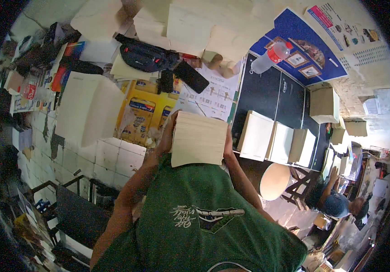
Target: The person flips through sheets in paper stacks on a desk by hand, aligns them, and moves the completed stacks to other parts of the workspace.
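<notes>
A thick block of cream paper sheets (199, 139) is held against the front of my green shirt, its many layered edges facing up. My left hand (165, 139) presses on its left side and my right hand (228, 144) on its right side, both closed round it. The block hides part of the fingers. Just beyond it lie printed sheets (215, 97) and a dark phone-like slab (191, 77). To the left of these is a yellow printed package or sheet (142, 111).
Cream paper stacks (255, 136) stand on a black-topped table (267, 90) at right, with a plastic bottle (272, 58). A black waist bag (145, 55) lies at the far side; a large paper stack (88, 109) is left. Another person (335, 201) works at far right.
</notes>
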The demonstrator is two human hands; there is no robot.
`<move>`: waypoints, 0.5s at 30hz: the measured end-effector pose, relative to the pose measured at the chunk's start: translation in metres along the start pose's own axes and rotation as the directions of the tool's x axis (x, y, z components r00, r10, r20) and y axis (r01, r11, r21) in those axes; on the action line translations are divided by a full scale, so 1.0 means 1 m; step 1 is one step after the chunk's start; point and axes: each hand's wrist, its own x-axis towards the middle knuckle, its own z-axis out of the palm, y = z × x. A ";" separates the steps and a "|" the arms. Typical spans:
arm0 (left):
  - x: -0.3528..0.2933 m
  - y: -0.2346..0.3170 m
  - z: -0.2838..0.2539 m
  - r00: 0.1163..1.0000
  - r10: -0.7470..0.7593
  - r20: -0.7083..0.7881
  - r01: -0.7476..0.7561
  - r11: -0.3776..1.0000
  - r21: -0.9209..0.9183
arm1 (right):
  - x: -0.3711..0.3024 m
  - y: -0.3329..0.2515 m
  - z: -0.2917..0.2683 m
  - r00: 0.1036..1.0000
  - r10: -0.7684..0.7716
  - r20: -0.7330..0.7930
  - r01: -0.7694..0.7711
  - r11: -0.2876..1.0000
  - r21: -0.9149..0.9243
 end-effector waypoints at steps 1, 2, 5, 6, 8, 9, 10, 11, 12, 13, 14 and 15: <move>-0.009 0.004 0.003 1.000 0.004 -0.010 -0.004 1.000 -0.006 | -0.006 -0.010 0.011 1.000 -0.012 0.015 0.012 1.000 0.018; -0.017 0.006 0.005 1.000 0.006 -0.018 -0.006 1.000 -0.010 | -0.012 -0.018 0.026 1.000 -0.009 -0.019 0.008 1.000 -0.014; -0.027 0.013 0.009 1.000 0.001 -0.008 -0.001 1.000 -0.014 | -0.023 -0.024 0.047 0.999 -0.032 -0.038 0.031 0.999 -0.019; -0.029 0.016 0.011 1.000 -0.001 -0.004 0.001 1.000 -0.014 | -0.024 -0.021 0.037 0.998 -0.055 0.008 0.055 0.997 0.045; -0.031 0.020 0.014 1.000 0.000 0.009 0.000 1.000 -0.008 | -0.027 -0.013 0.026 0.999 -0.042 -0.011 0.043 0.991 0.129; -0.031 0.022 0.016 1.000 -0.001 0.010 0.001 1.000 -0.004 | -0.029 -0.009 0.024 0.999 -0.020 -0.048 0.027 0.989 0.146; -0.032 0.023 0.017 1.000 -0.002 0.009 0.002 1.000 -0.003 | -0.032 -0.005 0.022 0.998 -0.005 -0.069 0.015 0.988 0.156; -0.031 0.024 0.018 1.000 -0.001 0.006 0.001 1.000 -0.003 | -0.031 -0.004 0.024 0.998 -0.002 -0.070 0.013 0.989 0.150; -0.032 0.024 0.020 1.000 0.001 0.003 -0.001 1.000 -0.006 | -0.032 -0.004 0.025 0.998 0.000 -0.065 0.010 0.989 0.150; -0.032 0.024 0.022 1.000 0.000 0.000 0.000 1.000 -0.005 | -0.033 -0.004 0.026 0.998 0.004 -0.061 0.005 0.989 0.149; -0.031 0.024 0.022 1.000 0.004 -0.001 -0.004 1.000 -0.008 | -0.032 -0.004 0.025 0.998 0.001 -0.058 0.007 0.989 0.145; -0.031 0.024 0.023 1.000 0.004 -0.006 -0.004 1.000 -0.009 | -0.033 -0.003 0.025 0.998 0.006 -0.058 0.002 0.990 0.144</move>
